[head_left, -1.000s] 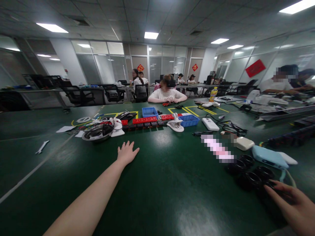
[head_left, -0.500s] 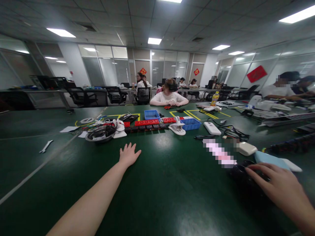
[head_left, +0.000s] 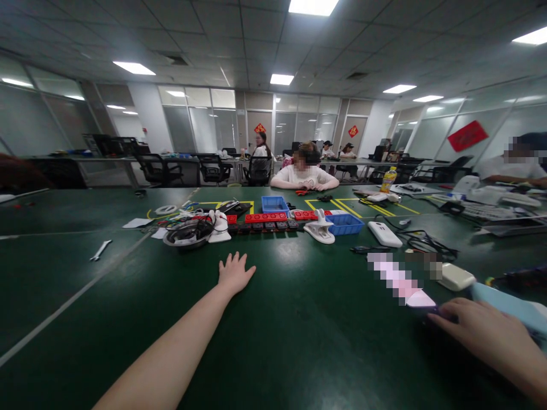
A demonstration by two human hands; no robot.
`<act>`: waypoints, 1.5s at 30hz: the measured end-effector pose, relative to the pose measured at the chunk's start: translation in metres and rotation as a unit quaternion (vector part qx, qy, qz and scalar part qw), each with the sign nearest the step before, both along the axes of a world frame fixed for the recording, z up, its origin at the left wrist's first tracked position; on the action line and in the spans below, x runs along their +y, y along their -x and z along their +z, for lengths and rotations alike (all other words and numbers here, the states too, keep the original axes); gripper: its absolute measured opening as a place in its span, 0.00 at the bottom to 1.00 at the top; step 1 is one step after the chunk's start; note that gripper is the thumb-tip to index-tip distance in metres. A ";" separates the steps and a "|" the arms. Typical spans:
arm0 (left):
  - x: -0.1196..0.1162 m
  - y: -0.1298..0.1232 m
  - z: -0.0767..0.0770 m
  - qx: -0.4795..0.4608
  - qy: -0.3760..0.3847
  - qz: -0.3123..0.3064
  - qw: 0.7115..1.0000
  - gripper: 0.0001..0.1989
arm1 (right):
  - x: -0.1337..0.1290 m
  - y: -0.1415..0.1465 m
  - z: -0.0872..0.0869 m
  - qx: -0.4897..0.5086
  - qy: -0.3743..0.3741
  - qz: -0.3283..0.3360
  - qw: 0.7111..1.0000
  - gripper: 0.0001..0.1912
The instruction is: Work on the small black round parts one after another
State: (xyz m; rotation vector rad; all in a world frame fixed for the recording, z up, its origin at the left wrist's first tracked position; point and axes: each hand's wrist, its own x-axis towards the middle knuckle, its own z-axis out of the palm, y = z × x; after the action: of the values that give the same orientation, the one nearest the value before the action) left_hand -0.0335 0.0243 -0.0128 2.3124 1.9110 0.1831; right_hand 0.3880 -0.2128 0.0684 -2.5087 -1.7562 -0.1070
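My left hand (head_left: 236, 274) lies palm down on the green tabletop (head_left: 299, 341), fingers spread, with nothing in it. Beyond it are a white clip-on stand (head_left: 219, 228) and a round bowl (head_left: 188, 234) heaped with dark cables. At the lower right my right hand (head_left: 481, 327) has its fingers bent down and together over something dark, mostly hidden beneath the hand. A pale pink, partly pixelated flat piece (head_left: 421, 299) lies just left of its fingertips. Behind the knuckles is a light blue flat thing (head_left: 504, 304).
Red and black power strips (head_left: 267, 218) stretch across the middle beside a blue bin (head_left: 274, 204), another blue bin (head_left: 344, 224) and a white clamp base (head_left: 320, 229). A wrench (head_left: 101, 250) lies left. Right are a white device (head_left: 384, 234) and cables. A person (head_left: 304, 172) sits opposite.
The view has turned slightly left, so everything sits further right. My left hand stays flat on the table. The black rounded object under my right hand was more visible before.
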 end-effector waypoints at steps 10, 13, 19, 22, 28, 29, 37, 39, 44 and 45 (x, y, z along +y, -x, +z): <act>-0.001 -0.001 -0.001 -0.007 -0.002 0.004 1.000 0.31 | -0.001 0.075 -0.023 0.022 -0.069 0.159 0.985 0.10; -0.002 0.000 0.000 -0.008 -0.001 0.004 1.000 0.32 | 0.001 0.112 -0.028 0.093 -0.086 0.226 0.966 0.09; -0.003 0.001 0.000 -0.015 -0.004 0.004 1.000 0.31 | 0.020 0.174 -0.025 0.165 -0.103 0.294 0.936 0.07; -0.003 0.000 0.000 -0.020 -0.005 0.005 1.000 0.31 | 0.037 0.201 -0.023 0.168 -0.091 0.322 0.927 0.06; -0.002 -0.001 -0.001 -0.035 -0.015 0.010 0.999 0.31 | 0.082 0.240 -0.028 0.169 -0.092 0.345 0.919 0.05; -0.002 -0.001 0.000 -0.040 -0.018 0.011 0.999 0.31 | 0.090 0.243 -0.030 0.168 -0.099 0.348 0.917 0.05; -0.019 -0.019 0.017 -0.106 -0.029 -0.150 0.983 0.25 | 0.158 0.240 -0.054 0.172 -0.190 0.373 0.892 0.04; -0.024 -0.024 0.018 -0.132 -0.011 -0.215 0.968 0.26 | 0.172 0.235 -0.059 0.188 -0.210 0.384 0.879 0.04; -0.027 -0.030 0.017 -0.179 -0.002 -0.244 0.953 0.26 | 0.188 0.231 -0.063 0.280 -0.220 0.368 0.859 0.03; -0.027 -0.031 0.017 -0.187 -0.006 -0.241 0.952 0.26 | 0.189 0.230 -0.064 0.294 -0.214 0.364 0.857 0.04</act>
State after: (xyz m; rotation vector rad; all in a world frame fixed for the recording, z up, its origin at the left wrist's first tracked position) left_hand -0.0023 -0.0025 0.0041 2.4476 1.1398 0.5302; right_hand 0.1575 -0.0242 0.0047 -1.2585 -1.9564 0.2596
